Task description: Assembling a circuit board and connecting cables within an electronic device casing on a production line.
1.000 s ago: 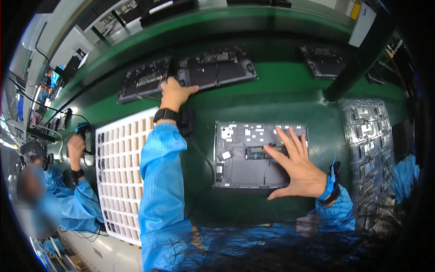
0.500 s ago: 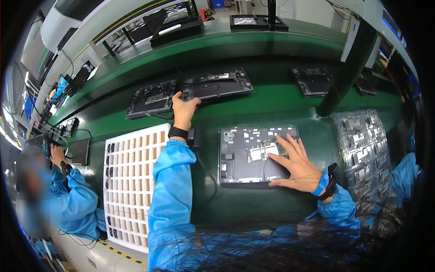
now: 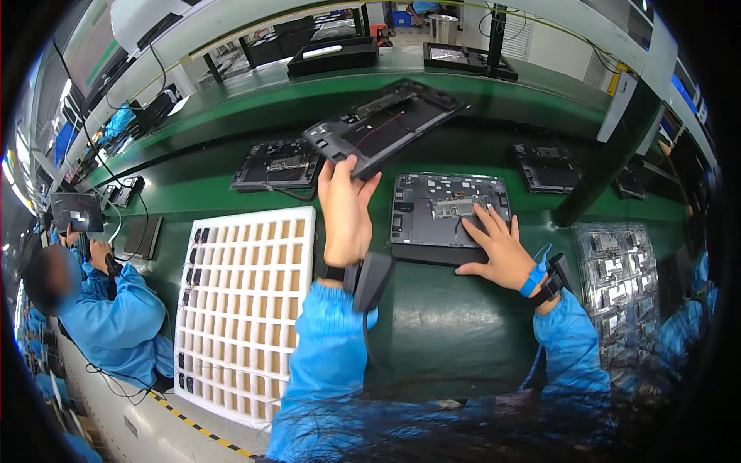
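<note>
My left hand [image 3: 347, 212] grips the near edge of a dark, flat laptop-like chassis [image 3: 390, 127]. It is lifted off the bench and tilted, with a thin red wire and a circuit board inside. My right hand [image 3: 498, 251] lies with spread fingers on the right side of a second dark chassis [image 3: 413, 224], which rests on the bench with a silvery board strip in its middle. Left of the lifted one, a third chassis [image 3: 276, 164] lies flat at the far side of the green bench.
A white foam tray [image 3: 245, 309] with many slots stands left of my left arm. Clear plastic trays of boards [image 3: 617, 285] lie at the right, near a dark post [image 3: 610, 154]. Another chassis [image 3: 546, 167] lies beyond. A co-worker in blue [image 3: 116, 324] sits at the left.
My left hand has raised the chassis off the bench and tilted it. The chassis under my right hand has shifted away from me, and that hand has moved with it.
</note>
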A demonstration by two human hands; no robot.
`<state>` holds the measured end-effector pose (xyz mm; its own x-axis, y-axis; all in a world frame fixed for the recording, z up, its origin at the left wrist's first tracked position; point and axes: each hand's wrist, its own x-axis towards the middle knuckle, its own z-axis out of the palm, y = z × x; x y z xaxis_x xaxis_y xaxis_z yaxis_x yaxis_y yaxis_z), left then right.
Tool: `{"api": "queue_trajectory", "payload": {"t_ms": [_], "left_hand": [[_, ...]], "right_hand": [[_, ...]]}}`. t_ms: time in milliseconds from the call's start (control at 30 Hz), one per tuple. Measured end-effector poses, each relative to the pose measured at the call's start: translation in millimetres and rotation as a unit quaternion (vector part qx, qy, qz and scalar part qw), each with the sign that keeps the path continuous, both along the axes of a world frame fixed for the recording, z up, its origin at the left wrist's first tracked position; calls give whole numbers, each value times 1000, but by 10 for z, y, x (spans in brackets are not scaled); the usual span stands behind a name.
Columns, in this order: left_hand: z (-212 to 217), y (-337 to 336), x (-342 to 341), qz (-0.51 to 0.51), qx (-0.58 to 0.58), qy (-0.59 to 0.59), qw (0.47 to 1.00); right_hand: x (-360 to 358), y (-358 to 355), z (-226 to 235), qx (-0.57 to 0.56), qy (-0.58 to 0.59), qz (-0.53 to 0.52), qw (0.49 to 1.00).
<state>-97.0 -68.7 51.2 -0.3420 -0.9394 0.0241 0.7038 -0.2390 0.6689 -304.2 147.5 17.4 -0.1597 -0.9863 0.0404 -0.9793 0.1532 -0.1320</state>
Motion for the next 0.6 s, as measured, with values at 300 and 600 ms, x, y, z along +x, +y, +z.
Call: {"api": "queue_trajectory", "payload": {"t_ms": [300,600], "left_hand": [[-184,912,269,-18,46,-79,996],[-810,1185,570,-2,47,-157,987]], "right_hand": [[-679,-913,-819,-338,52,-36,939],[-1026,-515,-691,-399,-192,-139,886]]}}
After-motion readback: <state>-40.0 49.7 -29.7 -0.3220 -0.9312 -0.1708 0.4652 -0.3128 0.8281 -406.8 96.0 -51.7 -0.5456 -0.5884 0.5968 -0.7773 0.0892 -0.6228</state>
